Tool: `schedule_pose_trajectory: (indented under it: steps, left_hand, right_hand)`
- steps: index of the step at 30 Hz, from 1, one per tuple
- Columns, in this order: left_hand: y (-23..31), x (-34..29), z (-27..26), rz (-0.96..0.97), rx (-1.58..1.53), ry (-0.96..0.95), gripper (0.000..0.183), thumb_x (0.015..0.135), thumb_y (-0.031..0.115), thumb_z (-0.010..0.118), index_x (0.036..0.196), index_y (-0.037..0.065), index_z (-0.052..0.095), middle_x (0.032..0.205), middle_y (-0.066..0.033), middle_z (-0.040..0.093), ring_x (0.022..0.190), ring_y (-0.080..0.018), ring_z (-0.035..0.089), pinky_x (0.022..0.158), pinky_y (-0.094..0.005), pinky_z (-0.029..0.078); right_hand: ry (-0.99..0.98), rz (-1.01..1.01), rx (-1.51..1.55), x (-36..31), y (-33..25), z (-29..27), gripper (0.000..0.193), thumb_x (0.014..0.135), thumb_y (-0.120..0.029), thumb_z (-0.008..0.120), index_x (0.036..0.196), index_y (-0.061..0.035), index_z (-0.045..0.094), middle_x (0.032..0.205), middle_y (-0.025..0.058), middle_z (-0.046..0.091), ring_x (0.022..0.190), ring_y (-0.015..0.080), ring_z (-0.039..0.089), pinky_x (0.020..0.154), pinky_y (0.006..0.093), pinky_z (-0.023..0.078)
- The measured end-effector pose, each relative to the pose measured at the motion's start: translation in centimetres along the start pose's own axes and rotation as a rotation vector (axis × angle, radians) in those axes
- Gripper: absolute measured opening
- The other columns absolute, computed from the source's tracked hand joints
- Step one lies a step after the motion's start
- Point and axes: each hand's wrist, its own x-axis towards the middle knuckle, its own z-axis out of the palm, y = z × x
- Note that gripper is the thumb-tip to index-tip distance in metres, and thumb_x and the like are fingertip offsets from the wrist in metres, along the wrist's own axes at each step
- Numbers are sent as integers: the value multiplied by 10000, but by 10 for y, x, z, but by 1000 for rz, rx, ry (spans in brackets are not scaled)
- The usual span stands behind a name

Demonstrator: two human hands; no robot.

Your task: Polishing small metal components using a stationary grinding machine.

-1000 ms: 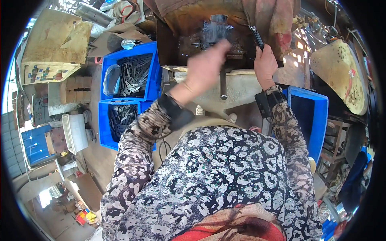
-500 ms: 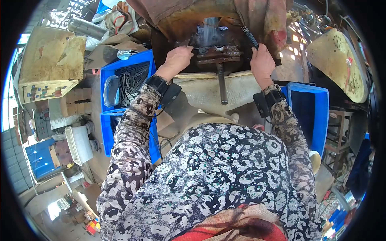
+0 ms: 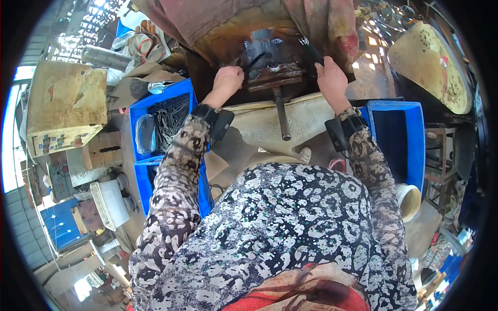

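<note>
Patterned black-and-white blouse fills the lower frame, both sleeves running up from it. Black wrist device (image 3: 217, 122) strapped on the left forearm, a matching one (image 3: 343, 131) on the right. Left of the body, two blue crates (image 3: 165, 117) stacked with dark flat metal pieces; right of the body, a blue bin (image 3: 398, 141), dark inside. Pale worn bench top (image 3: 262, 124) between the arms, a metal rod (image 3: 281, 115) lying across it from the rusty press block (image 3: 275, 76). Left hand (image 3: 227, 81) at the block's left edge, fingers pinched on a thin dark metal strip (image 3: 253, 62) angled up over the block. Right hand (image 3: 332, 79) closed around a bundle of dark strips (image 3: 310, 50), held up right of the block. Stained cloth (image 3: 207, 15) hangs beyond
</note>
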Motion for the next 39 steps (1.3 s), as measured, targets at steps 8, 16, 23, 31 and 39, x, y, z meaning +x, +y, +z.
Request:
schedule_pose_trajectory:
  steps: [8,16,23,31,39]
  left_hand:
    - [90,-30,-38,163,-613,550,127,816,110,606,817,2,672,715,-174,640,615,-291,652,591,-374,512]
    - [158,-27,-35,408,-2,709,179,802,140,651,965,70,675,700,-91,599,558,-260,612,519,-355,515]
    - [161,-30,-27,412,103,630,330,793,106,607,1114,32,625,709,-81,574,578,-254,616,500,-353,512]
    - [149,-42,-23,520,-48,459,453,845,43,545,1291,-27,507,902,-174,611,622,-252,623,539,-339,533]
    - [79,-42,-76,3,-1041,33,712,941,0,448,1532,154,82,1065,-151,625,738,-173,667,592,-251,560]
  right_hand:
    - [-292,550,1318,1,-40,-34,121,945,-184,573,965,-66,552,838,30,618,725,123,624,646,266,518]
    - [-91,808,1760,-2,-91,-39,92,945,-168,575,951,-76,573,898,27,640,791,126,616,692,280,507]
    - [-43,714,1969,-14,-81,-27,90,919,-138,632,982,-76,616,977,47,677,861,129,610,773,275,487]
    - [-41,678,1916,-21,-65,-24,101,920,-130,629,985,-56,605,944,54,658,887,160,625,846,357,511]
    - [-35,703,1848,-33,-38,-34,129,922,-149,631,986,-47,587,921,69,641,893,197,631,859,386,527]
